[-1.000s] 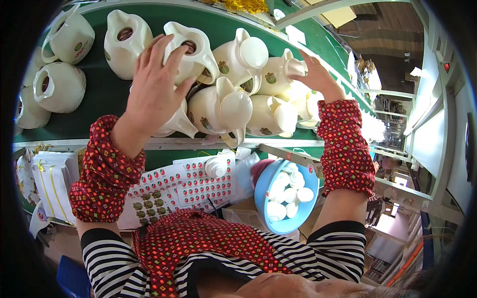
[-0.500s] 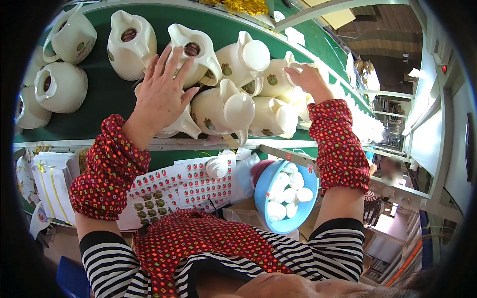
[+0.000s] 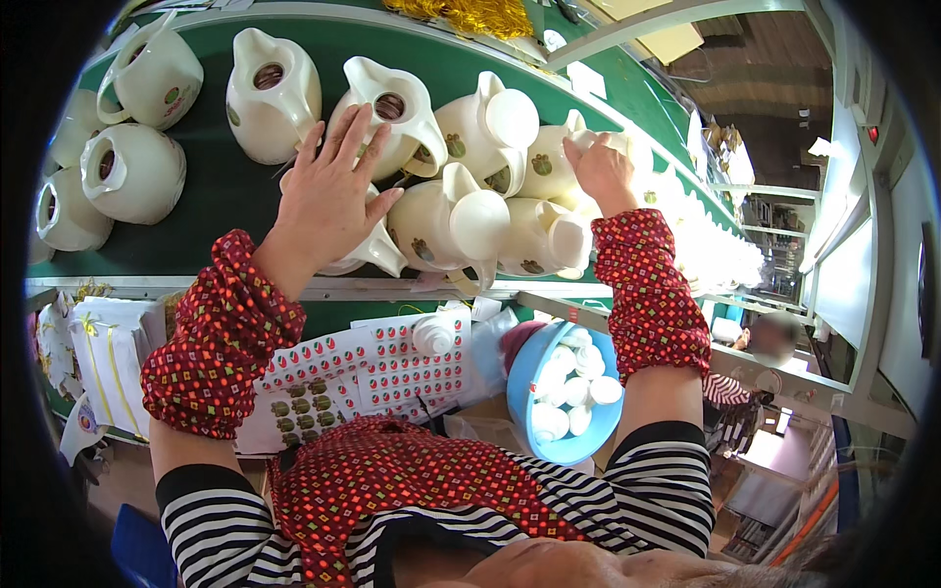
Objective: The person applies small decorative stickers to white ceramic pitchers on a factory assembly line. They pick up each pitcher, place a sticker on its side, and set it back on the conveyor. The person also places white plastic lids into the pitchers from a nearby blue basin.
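Observation:
My left hand (image 3: 328, 201) lies with spread fingers over a cream jug (image 3: 365, 257) in the near row, hiding much of it. Its fingertips reach the handle side of an unlidded jug (image 3: 392, 83) behind. On the right, my right hand (image 3: 603, 174) has its fingers curled together over the top of another cream jug (image 3: 545, 167). What lies under those fingers is hidden. Between my hands stand several jugs with round white lids, among them a lidded jug (image 3: 431, 230) with a green-brown plant sticker and a second lidded jug (image 3: 470, 127).
More open-topped jugs (image 3: 132, 174) stand at left on the green belt (image 3: 221, 211). Nearer me are sticker sheets (image 3: 412, 367), a white lid (image 3: 432, 336) and a blue basin (image 3: 524, 412) of white lids. Gold tinsel (image 3: 475, 15) lies beyond; another person's striped sleeve (image 3: 725, 389) shows at right.
The view has shifted slightly, so the jugs sit a little lower and farther right. My right hand has moved a little left over the jugs; my left hand keeps its place and spread.

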The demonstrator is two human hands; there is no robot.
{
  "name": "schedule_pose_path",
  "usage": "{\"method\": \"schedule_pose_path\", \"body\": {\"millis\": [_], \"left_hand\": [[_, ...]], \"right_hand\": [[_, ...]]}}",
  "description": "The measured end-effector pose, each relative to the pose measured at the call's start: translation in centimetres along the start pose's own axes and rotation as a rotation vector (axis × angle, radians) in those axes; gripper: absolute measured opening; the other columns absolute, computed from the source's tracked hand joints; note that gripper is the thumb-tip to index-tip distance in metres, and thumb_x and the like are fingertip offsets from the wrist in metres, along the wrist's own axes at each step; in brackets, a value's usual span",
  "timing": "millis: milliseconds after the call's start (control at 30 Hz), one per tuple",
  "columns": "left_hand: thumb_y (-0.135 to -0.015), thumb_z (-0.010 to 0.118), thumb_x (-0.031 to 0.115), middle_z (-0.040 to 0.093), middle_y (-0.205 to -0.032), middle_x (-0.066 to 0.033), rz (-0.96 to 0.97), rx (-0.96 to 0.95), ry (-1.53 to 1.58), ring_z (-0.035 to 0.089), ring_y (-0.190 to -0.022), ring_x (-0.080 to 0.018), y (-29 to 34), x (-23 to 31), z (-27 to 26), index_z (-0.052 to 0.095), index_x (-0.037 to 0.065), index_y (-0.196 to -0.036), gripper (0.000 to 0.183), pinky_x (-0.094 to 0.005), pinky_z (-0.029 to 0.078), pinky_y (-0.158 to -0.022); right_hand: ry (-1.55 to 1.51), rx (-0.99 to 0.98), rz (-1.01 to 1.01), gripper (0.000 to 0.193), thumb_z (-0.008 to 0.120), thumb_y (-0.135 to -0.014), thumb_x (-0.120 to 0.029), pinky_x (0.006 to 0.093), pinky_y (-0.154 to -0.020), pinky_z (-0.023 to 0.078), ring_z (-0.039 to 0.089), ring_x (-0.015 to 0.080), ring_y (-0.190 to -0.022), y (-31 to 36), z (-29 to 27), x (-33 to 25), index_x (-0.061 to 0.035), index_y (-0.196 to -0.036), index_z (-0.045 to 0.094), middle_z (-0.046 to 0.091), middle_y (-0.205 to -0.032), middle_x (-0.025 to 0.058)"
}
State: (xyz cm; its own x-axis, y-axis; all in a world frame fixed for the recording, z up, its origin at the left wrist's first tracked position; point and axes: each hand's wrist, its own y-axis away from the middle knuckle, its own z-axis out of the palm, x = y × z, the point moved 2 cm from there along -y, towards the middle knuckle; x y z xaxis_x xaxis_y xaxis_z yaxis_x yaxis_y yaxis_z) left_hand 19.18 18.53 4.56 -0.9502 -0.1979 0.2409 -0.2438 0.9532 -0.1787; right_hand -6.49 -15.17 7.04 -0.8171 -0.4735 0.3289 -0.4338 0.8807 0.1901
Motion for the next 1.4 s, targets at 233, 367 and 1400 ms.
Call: {"method": "schedule_pose_path", "body": {"millis": [233, 367, 1400], "left_hand": [[-0.104, 0.061, 0.047, 0.035, -0.17, -0.0179, -0.018, 0.025, 0.013, 0.033, -0.159, -0.0319, -0.1, -0.3, 0.3, 0.046, 0.009, -0.161, 0.071, -0.0519, 0.027, -0.129], [-0.104, 0.061, 0.049, 0.036, -0.169, -0.0176, -0.027, 0.052, 0.042, 0.032, -0.159, -0.0315, -0.1, -0.1, 0.6, 0.047, 0.009, -0.16, 0.07, -0.0516, 0.027, -0.129], [-0.103, 0.061, 0.05, 0.035, -0.17, -0.0163, -0.025, 0.081, 0.093, 0.031, -0.159, -0.033, -0.4, 0.1, 1.9, 0.048, 0.01, -0.16, 0.07, -0.0512, 0.028, -0.128]], "right_hand": [[0.01, 0.048, 0.051, 0.1, 0.047, -0.099, -0.079, 0.05, -0.103, 0.054, 0.071, 0.0415, -0.12, 0.5, -4.4, -3.9, 0.0043, -0.154, 0.048, 0.071, -0.129, 0.0312], [-0.251, 0.053, -0.335, 0.099, 0.056, -0.093, -0.081, 0.0496, -0.098, 0.056, 0.072, 0.0436, -0.114, 1.8, -7.0, -9.1, -0.0082, -0.16, 0.046, 0.073, -0.124, 0.0285], [-0.082, 0.036, -0.648, 0.089, 0.061, -0.092, -0.074, 0.0483, -0.098, 0.058, 0.073, 0.0422, -0.109, 0.6, -7.2, -9.5, -0.0059, -0.149, 0.055, 0.076, -0.114, 0.0269]]}}
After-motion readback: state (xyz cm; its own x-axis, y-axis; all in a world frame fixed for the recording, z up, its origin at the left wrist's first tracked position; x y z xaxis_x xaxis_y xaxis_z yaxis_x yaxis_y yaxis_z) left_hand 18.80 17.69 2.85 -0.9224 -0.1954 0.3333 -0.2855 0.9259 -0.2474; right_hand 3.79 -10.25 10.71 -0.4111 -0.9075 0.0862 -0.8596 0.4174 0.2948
